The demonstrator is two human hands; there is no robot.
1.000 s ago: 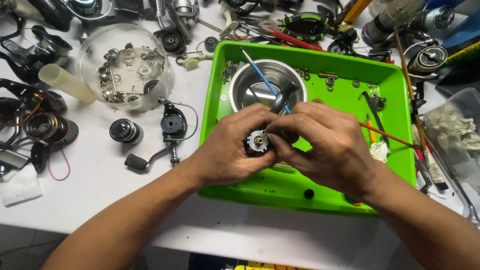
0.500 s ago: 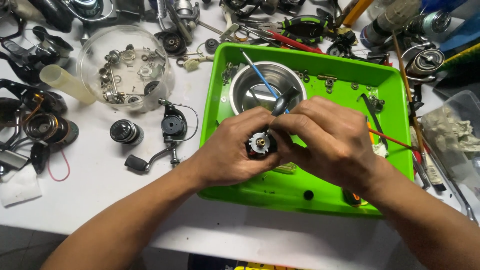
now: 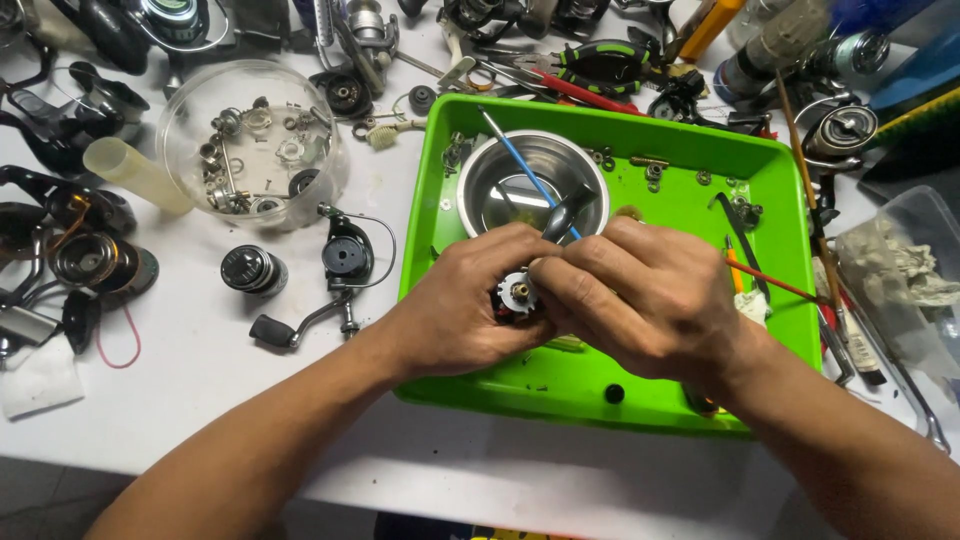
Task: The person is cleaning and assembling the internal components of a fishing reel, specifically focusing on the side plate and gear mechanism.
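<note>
Both hands stay over the green tray (image 3: 780, 160) — left hand (image 3: 455, 310) clamps the reel part (image 3: 515, 295), right hand (image 3: 640, 295) fingertips pinch its hub (barely shifted, work ongoing).

Both hands over green tray (image 3: 770, 165) on white table (image 3: 200, 400). Left hand (image 3: 460, 310) grips small black reel part (image 3: 515, 297) with brass centre; right hand (image 3: 640, 295) pinches it from the other side, fingers touching. Steel bowl (image 3: 500, 180) in tray behind hands, blue stick (image 3: 510, 150) leaning in it. Red stick (image 3: 775, 282) just right of right hand. Left of tray: reel body with handle (image 3: 335, 275), black spool (image 3: 253, 270), clear bowl of small parts (image 3: 250, 140). More reels and tools along top edge.
</note>
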